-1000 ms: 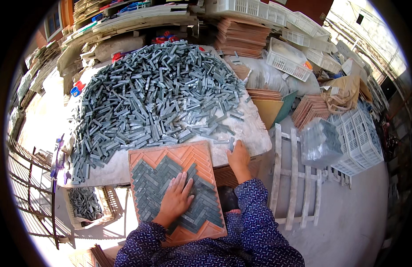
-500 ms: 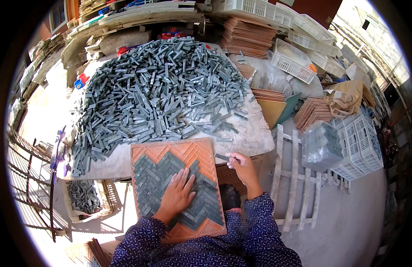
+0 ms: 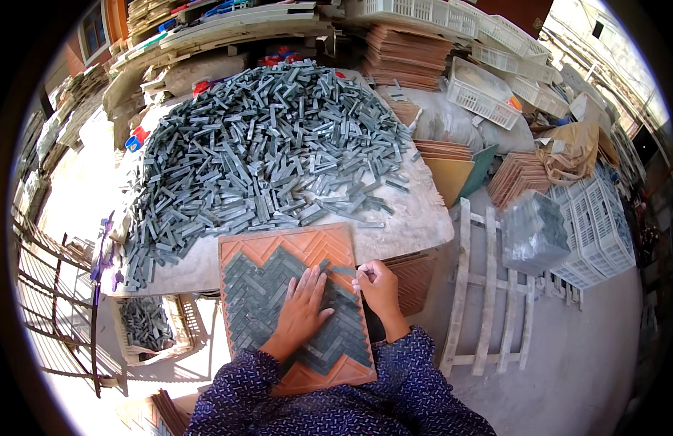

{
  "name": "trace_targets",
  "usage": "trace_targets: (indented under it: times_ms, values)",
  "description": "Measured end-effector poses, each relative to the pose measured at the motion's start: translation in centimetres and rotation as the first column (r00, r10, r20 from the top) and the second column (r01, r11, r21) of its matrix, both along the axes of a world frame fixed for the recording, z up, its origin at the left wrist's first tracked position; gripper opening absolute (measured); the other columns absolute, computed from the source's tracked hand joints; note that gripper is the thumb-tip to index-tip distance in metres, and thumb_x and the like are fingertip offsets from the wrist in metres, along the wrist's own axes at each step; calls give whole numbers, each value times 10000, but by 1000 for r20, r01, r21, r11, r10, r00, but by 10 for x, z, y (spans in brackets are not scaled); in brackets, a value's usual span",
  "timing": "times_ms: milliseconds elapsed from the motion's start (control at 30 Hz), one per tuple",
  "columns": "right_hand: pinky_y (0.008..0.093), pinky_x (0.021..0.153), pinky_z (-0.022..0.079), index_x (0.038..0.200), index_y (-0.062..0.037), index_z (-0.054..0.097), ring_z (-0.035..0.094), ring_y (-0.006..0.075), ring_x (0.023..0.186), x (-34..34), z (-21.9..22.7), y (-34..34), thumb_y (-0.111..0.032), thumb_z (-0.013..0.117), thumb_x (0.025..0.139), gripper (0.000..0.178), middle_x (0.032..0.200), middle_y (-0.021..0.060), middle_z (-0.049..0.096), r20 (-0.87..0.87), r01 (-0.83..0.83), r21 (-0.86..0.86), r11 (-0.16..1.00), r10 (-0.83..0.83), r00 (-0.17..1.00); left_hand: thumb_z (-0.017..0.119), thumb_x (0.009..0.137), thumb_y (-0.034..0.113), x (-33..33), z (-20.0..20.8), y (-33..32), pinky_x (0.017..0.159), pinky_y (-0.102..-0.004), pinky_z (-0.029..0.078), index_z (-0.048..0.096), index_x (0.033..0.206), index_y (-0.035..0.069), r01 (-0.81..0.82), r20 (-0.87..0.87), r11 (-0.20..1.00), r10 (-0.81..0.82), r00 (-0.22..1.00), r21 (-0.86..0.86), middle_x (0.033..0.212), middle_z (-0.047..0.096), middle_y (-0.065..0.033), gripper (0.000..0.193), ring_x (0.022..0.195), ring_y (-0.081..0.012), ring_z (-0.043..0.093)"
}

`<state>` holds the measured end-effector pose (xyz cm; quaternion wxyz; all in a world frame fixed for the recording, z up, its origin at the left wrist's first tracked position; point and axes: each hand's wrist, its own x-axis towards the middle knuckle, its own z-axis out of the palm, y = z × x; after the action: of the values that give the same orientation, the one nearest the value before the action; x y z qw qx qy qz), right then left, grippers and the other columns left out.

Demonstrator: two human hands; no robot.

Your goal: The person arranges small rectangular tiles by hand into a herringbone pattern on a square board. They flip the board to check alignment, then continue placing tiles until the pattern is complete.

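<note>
An orange-brown tray (image 3: 278, 242) with herringbone grooves leans against the table's front edge, much of it filled with grey-green stone strips (image 3: 260, 291) in a zigzag pattern. My left hand (image 3: 301, 309) lies flat on the laid strips, fingers stretched out and slightly apart. At the tray's right edge my right hand (image 3: 379, 288) pinches one loose stone strip (image 3: 341, 270) by its end; the strip reaches over the tray beside the laid ones. Bare orange grooves show along the top and at the bottom corner.
A big heap of stone strips (image 3: 264, 152) covers the table (image 3: 424, 211). Below at left stands a crate (image 3: 182, 320) of strips. To the right are a wooden pallet (image 3: 489, 291), wrapped strips (image 3: 533, 232), white crates (image 3: 594, 232) and stacked orange trays (image 3: 405, 54).
My right hand has moved left with the strip, from beside the tray to over its right edge. My left hand stays on the laid strips, its fingers shifted slightly. The view has tilted a little.
</note>
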<state>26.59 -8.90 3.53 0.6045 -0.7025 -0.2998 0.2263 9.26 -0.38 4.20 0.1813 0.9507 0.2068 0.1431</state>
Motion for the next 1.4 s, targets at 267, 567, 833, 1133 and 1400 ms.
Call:
trace_targets:
  times_ms: [267, 567, 833, 1133, 1400]
  values:
    - [234, 493, 441, 842, 18, 605, 569, 73, 559, 1, -10, -14, 11, 589, 816, 32, 666, 43, 608, 126, -77, -98, 992, 89, 988, 628, 796, 365, 20, -8, 3, 1094, -475, 226, 307, 1400, 45, 37, -46, 996, -34, 998, 79, 1460, 313, -133, 754, 1351, -275, 292]
    - [331, 587, 471, 844, 2, 608, 602, 264, 652, -5, -3, -6, 4, 604, 781, 63, 751, 138, 591, 503, -29, -57, 998, 54, 863, 605, 811, 375, 23, -5, 9, 1097, -474, 222, 345, 1390, 80, 30, -80, 994, -22, 997, 105, 1458, 320, -119, 700, 1348, -271, 296]
    - [398, 655, 467, 873, -25, 603, 575, 349, 761, 19, -6, 5, -24, 598, 788, 85, 818, 157, 577, 514, -196, -217, 956, 283, 810, 586, 823, 381, 30, -9, 8, 1118, -472, 169, 354, 1396, 102, 92, -101, 992, -83, 991, 88, 1466, 319, -79, 678, 1360, -259, 275]
    - [412, 735, 471, 1004, -24, 594, 571, 360, 881, 101, -5, 37, -44, 630, 754, 253, 990, 163, 585, 696, 78, -84, 993, 2, 718, 589, 821, 390, 35, -5, -5, 1112, -501, 157, 338, 1398, 73, 107, -60, 994, -106, 993, 22, 1459, 327, -96, 705, 1366, -269, 262]
    - [368, 658, 481, 1041, -24, 605, 602, 284, 750, 122, -8, 49, -99, 622, 812, 242, 868, 113, 613, 716, 58, -315, 947, 197, 670, 575, 826, 407, 44, -20, 1, 1112, -490, 165, 332, 1401, 71, 165, -72, 986, -163, 984, 24, 1456, 336, -90, 709, 1364, -243, 273]
